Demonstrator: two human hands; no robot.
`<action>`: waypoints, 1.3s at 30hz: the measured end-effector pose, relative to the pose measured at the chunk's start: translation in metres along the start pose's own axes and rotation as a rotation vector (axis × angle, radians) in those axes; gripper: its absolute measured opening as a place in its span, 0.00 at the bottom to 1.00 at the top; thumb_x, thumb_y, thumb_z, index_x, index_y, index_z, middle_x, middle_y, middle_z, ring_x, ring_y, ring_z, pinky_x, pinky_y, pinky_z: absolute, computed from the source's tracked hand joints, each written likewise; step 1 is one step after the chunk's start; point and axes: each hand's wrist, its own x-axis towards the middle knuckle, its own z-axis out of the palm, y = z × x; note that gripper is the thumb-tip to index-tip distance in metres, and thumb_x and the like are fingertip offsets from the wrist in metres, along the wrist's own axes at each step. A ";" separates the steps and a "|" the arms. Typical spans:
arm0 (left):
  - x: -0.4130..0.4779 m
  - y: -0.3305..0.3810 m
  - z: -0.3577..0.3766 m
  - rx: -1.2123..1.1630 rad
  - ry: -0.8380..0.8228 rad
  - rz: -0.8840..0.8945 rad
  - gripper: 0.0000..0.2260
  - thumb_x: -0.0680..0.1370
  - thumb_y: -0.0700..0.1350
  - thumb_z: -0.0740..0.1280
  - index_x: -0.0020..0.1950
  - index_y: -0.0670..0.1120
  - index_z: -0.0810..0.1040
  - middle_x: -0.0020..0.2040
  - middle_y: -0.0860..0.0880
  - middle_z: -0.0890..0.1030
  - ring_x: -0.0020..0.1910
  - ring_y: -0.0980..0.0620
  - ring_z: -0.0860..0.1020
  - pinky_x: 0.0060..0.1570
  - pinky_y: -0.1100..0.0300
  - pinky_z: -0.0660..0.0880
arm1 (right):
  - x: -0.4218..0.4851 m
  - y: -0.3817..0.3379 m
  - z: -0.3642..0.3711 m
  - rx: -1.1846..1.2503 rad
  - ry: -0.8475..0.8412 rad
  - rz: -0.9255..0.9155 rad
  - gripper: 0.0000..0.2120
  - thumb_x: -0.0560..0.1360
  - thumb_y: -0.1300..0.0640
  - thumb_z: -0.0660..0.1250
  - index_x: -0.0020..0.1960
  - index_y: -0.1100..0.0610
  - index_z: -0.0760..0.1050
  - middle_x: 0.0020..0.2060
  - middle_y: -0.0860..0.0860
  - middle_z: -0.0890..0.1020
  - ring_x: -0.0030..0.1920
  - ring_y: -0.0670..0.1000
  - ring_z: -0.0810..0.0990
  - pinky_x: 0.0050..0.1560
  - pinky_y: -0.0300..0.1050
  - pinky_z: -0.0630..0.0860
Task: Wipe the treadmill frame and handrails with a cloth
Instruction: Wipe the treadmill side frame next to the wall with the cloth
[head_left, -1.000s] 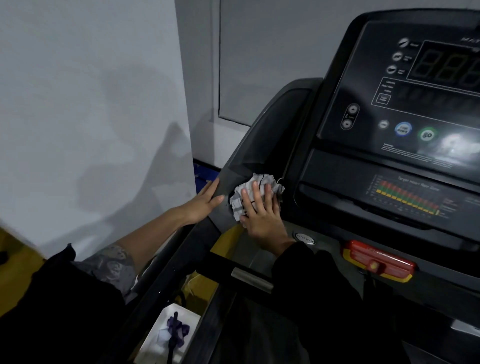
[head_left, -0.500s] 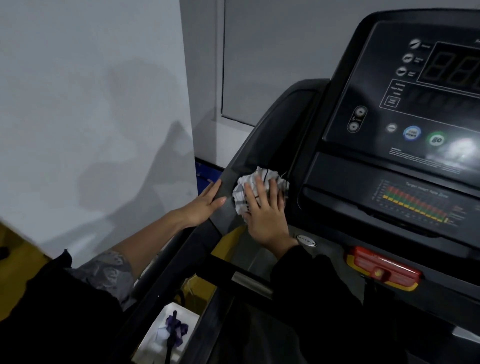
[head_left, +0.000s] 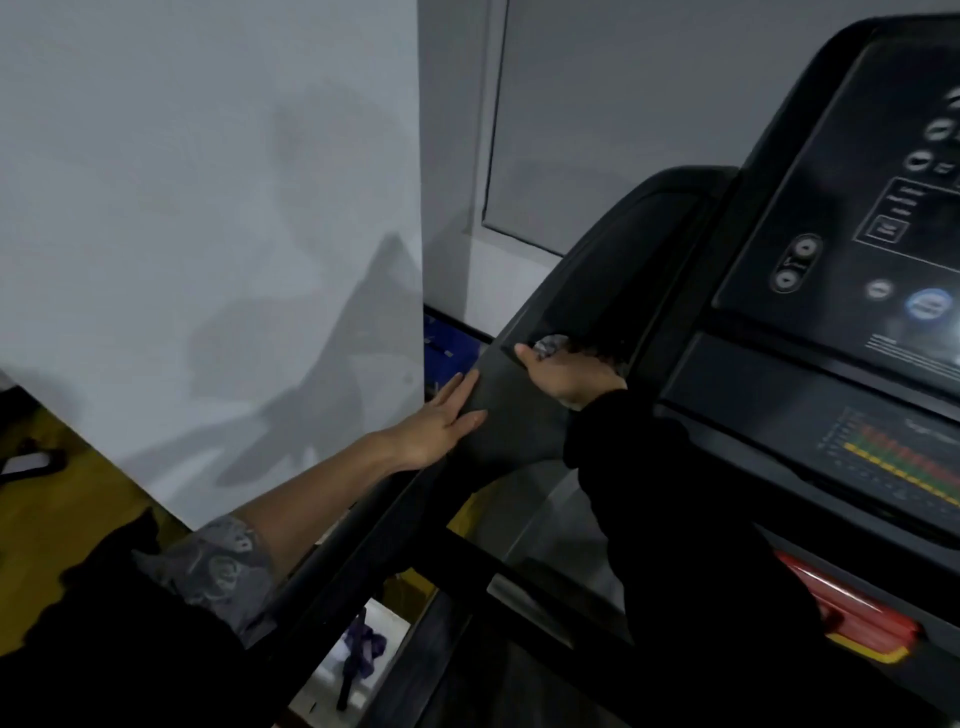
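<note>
Sliding up the treadmill frame (head_left: 519, 415), my right hand (head_left: 571, 376) now sits higher than a second ago, at the lip where the left arm of the frame meets the dark recessed side panel (head_left: 623, 260) beside the console (head_left: 810, 218). Earlier the cloth (head_left: 551, 344) lay spread under flat fingers, most of it showing; now only a small grey-white scrap peeps out above the knuckles, and the grip looks closed over it, fingers curled past the lip with the cloth bunched beneath. My left hand (head_left: 441, 421) has barely moved: it rests flat, fingers straight, along the outer edge of the same arm, holding nothing. I judge this to mean that the lower stretch of that arm is done and the stroke is moving into the recess, with the handrails and the far side yet to do. As for writing, the console carries white lettering, a boxed panel, round buttons and a blue button (head_left: 929, 304), but all of it is too blurred to read; the coloured bar chart (head_left: 904, 467) has a heading that I cannot make out either.
</note>
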 end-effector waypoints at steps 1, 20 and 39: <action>0.000 0.000 0.000 0.004 -0.001 -0.001 0.29 0.81 0.55 0.52 0.76 0.52 0.39 0.77 0.50 0.41 0.76 0.51 0.45 0.75 0.55 0.44 | 0.005 0.000 0.000 0.062 0.007 0.016 0.33 0.79 0.37 0.47 0.76 0.56 0.53 0.77 0.55 0.53 0.76 0.56 0.53 0.74 0.46 0.47; -0.004 0.003 -0.005 -0.009 -0.032 0.059 0.38 0.74 0.67 0.52 0.77 0.53 0.40 0.78 0.53 0.42 0.75 0.56 0.41 0.75 0.49 0.43 | -0.041 -0.005 0.068 -0.079 0.528 -0.289 0.23 0.73 0.50 0.51 0.61 0.50 0.77 0.60 0.56 0.78 0.59 0.60 0.74 0.61 0.54 0.63; -0.064 -0.014 -0.005 -0.097 -0.131 -0.107 0.29 0.82 0.50 0.53 0.76 0.50 0.39 0.77 0.53 0.43 0.75 0.57 0.47 0.69 0.65 0.45 | -0.046 0.035 0.088 -0.464 0.626 -0.417 0.24 0.75 0.47 0.52 0.70 0.49 0.68 0.70 0.56 0.70 0.69 0.64 0.63 0.64 0.63 0.61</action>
